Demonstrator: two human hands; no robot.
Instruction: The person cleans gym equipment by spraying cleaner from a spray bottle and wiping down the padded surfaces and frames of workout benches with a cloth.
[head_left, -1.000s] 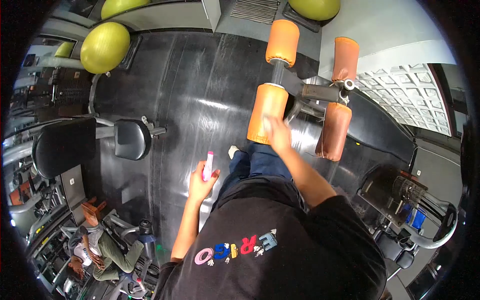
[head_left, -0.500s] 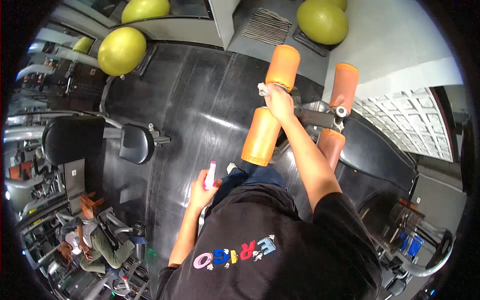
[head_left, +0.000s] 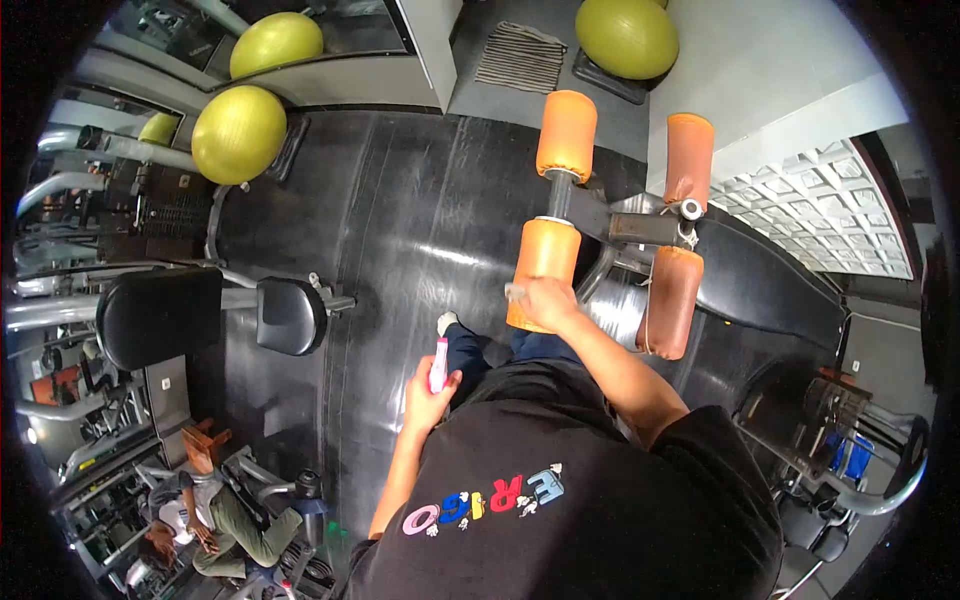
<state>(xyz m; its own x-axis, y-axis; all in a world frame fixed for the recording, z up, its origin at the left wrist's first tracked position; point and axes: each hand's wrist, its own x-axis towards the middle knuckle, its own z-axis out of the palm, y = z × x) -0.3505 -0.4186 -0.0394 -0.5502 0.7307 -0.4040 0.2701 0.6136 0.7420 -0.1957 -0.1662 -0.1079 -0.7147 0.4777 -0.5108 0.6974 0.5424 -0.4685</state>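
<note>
Near roller [head_left: 548, 250]: the orange pad on the end of the bar [head_left: 560, 197] closer to the wearer, just ahead of the legs; I judge that if it turns freely, a sideways push could spin it and make the palm slide.
Cloth [head_left: 515, 292]: a pale edge pokes out past the fingers, against the roller's left side; a loose grip could let it bunch up or drop.
Bottle [head_left: 439, 367]: small, pink and white, upright, well apart from the roller; squeezing too hard might let some out, relaxing might drop it by the foot [head_left: 447, 322].
Right hand [head_left: 552, 303]: laid over the roller's lower part, fingers bent, nearly closed with the cloth in them; I cannot see the fingertips from here.
Left hand [head_left: 428, 398]: closed round the bottle, thumb on its side, touching nothing else that I can see.
</note>
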